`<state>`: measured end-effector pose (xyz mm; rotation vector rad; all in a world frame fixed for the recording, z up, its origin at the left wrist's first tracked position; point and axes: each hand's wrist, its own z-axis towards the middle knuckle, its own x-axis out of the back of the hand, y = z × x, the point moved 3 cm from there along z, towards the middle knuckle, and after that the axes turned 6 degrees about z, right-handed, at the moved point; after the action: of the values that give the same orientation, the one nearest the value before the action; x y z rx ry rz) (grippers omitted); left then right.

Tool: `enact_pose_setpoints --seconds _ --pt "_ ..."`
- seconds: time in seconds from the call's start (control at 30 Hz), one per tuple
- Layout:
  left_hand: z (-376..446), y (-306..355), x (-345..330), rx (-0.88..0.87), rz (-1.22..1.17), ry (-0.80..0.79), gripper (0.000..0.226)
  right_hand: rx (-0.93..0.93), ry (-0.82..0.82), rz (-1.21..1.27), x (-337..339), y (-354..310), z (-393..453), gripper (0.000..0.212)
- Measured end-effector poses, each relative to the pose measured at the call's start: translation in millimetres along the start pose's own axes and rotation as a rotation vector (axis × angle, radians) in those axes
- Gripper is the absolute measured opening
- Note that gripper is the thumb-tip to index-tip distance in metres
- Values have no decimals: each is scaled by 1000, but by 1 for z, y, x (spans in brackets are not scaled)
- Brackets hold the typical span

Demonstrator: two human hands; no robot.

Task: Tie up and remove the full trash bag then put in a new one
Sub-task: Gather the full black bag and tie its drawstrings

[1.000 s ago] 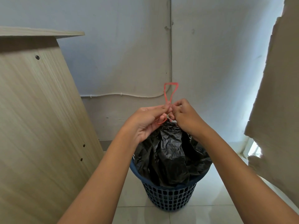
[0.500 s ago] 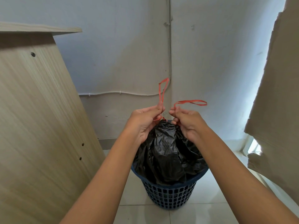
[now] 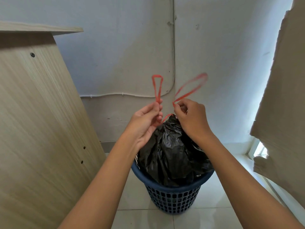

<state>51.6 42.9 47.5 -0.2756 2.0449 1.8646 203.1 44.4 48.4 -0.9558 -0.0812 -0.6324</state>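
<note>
Head view: black bag (image 3: pixel 171 151) fills blue basket (image 3: pixel 171 199).

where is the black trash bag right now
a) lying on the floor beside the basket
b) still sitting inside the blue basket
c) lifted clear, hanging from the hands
b: the black trash bag sits inside the blue basket, while the left hand and right hand each pinch a red drawstring loop above it.

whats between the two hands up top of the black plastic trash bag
In the head view, a short run of red drawstring arches between the left hand and the right hand, over the gathered neck of the black plastic trash bag. Above it, only wall shows.
</note>
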Motion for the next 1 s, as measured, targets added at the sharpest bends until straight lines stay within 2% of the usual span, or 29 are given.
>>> enact_pose_setpoints --seconds 0.07,0.27,0.43,0.63,0.77,0.9,1.0 --pt "-6 0 -4 29 111 -108 15 41 -12 -47 2 0 6 23" --pt "-9 -6 -11 141 180 -149 16 97 -191 -59 -2 -1 5 26" --pt "-2 -9 -11 51 27 3 18 126 -334 -9 -9 -4 0 18" --pt "0 -9 -4 -5 130 61 14 134 -384 -86 -12 -7 -1 28" --pt "1 -11 2 21 -14 56 18 59 -303 -33 -13 -7 2 22" --pt "3 -23 13 126 -159 61 20 -150 -150 90 -7 1 6 26" --pt "4 -26 13 134 -246 21 17 -306 -83 191 -7 8 4 26"
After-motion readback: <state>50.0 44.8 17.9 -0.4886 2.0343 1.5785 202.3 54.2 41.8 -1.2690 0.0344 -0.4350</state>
